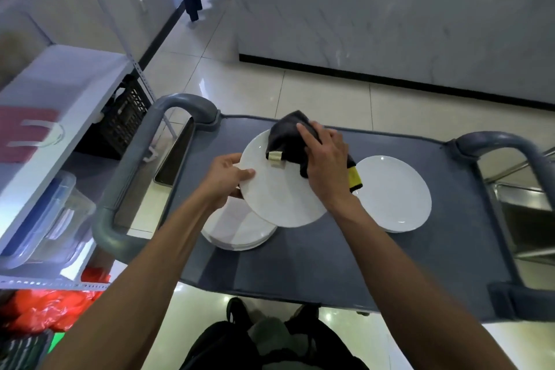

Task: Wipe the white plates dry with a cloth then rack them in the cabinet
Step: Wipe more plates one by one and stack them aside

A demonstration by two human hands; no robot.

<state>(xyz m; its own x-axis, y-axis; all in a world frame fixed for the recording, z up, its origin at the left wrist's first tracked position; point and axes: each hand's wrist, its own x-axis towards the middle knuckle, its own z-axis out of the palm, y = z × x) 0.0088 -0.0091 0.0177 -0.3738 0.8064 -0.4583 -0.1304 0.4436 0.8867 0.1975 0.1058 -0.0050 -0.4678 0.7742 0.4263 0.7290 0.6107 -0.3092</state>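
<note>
Your left hand pinches the near-left rim of the white plate, thumb on top and fingers underneath, holding it tilted above the grey cart top. Your right hand lies spread over the dark cloth, pressing it onto the plate's far side. To dry it well, I judge you should keep that rim grip firm while sweeping the cloth across the whole face and round the edge, then turn the plate over for the back; the yellow-edged corner hanging loose could drag on the neighbouring plate.

The stack of plates sits on the cart just under the held one, and a single plate lies flat to the right, apart from it.

On the shelf unit at left, a clear plastic tub holds things too blurred to name; a black crate sits behind. The cabinet rack is not in view.
</note>
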